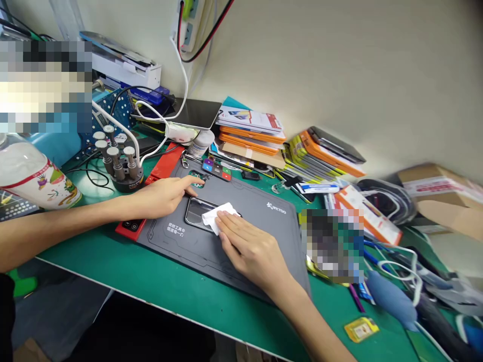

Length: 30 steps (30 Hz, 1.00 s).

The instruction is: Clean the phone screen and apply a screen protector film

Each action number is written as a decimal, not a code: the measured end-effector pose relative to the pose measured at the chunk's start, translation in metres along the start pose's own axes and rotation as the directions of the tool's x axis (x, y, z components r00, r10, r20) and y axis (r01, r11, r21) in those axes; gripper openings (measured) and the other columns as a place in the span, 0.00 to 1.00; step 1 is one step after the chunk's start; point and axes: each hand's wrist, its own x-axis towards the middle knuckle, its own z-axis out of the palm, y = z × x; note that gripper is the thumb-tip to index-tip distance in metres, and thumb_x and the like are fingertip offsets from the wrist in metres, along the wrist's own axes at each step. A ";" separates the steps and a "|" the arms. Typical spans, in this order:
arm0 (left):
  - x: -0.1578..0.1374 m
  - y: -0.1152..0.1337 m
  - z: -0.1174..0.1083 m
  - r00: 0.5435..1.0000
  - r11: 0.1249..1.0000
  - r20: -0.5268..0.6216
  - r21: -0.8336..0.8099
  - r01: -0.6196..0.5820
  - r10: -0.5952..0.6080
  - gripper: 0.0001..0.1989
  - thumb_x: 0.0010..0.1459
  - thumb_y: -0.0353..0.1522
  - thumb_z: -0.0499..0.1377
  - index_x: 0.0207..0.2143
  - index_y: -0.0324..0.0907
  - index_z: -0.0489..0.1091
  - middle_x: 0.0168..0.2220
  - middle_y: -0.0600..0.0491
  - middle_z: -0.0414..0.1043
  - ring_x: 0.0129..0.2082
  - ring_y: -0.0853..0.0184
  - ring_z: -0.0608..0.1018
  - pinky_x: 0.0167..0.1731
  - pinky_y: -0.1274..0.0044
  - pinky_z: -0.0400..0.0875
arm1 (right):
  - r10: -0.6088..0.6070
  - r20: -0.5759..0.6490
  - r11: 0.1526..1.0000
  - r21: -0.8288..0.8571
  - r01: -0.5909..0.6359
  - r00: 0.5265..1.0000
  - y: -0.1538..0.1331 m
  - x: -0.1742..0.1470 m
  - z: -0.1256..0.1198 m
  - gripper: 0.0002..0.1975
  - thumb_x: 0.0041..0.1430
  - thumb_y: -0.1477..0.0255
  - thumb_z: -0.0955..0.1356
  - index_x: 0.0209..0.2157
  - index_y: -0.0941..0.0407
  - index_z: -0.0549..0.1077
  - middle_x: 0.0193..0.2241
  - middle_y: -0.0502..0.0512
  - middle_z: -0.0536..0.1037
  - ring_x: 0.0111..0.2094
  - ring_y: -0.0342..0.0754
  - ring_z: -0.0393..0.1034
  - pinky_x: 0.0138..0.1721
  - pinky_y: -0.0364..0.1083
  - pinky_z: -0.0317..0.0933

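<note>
A smartphone [194,213] with a dark, glossy face lies flat on a grey work mat [249,271]. My right hand [251,246] presses a folded white wipe [210,217] onto the phone's right part, covering that end. The fingers lie together over the wipe. At the phone's upper left corner is my left hand [168,197], palm down, with its fingers stretched out and apart. Its fingertips are close to the phone's edge; whether they touch it I cannot tell. Just beyond them sits a small green patterned piece [196,179] on the mat.
Left stand a screwdriver holder [126,178] and a large white bottle [37,173]. Behind the mat are a white jar [201,143] and stacked orange-edged boxes [249,138]. Cables, a blue-handled tool [390,299] and a yellow packet [361,329] lie right on the green bench [188,289].
</note>
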 end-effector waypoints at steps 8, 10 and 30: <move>-0.003 0.004 -0.001 0.996 0.996 -0.072 0.077 -0.044 0.049 0.26 0.69 0.27 0.48 0.68 0.46 0.62 0.58 0.53 0.80 0.61 0.64 0.78 0.63 0.71 0.70 | -0.012 0.052 1.000 0.019 0.011 0.999 -0.014 0.045 0.016 0.18 0.71 0.76 0.66 0.58 0.59 0.81 0.58 0.62 0.81 0.60 0.54 0.77 0.66 0.53 0.70; -0.004 0.005 0.001 0.992 0.991 -0.104 0.115 -0.065 0.077 0.26 0.69 0.27 0.47 0.67 0.45 0.64 0.57 0.52 0.80 0.60 0.63 0.78 0.62 0.70 0.70 | -0.005 0.040 1.000 0.010 0.005 0.999 -0.008 0.033 0.011 0.19 0.71 0.77 0.67 0.59 0.57 0.80 0.58 0.60 0.81 0.60 0.54 0.77 0.65 0.54 0.70; 0.001 0.002 -0.007 0.986 0.978 -0.156 -0.205 0.033 -0.066 0.20 0.68 0.30 0.51 0.60 0.45 0.69 0.48 0.53 0.84 0.51 0.63 0.82 0.54 0.68 0.74 | 0.088 0.027 0.994 -0.064 -0.086 0.996 0.003 0.025 0.011 0.18 0.73 0.76 0.64 0.57 0.58 0.81 0.56 0.61 0.82 0.58 0.54 0.79 0.64 0.55 0.72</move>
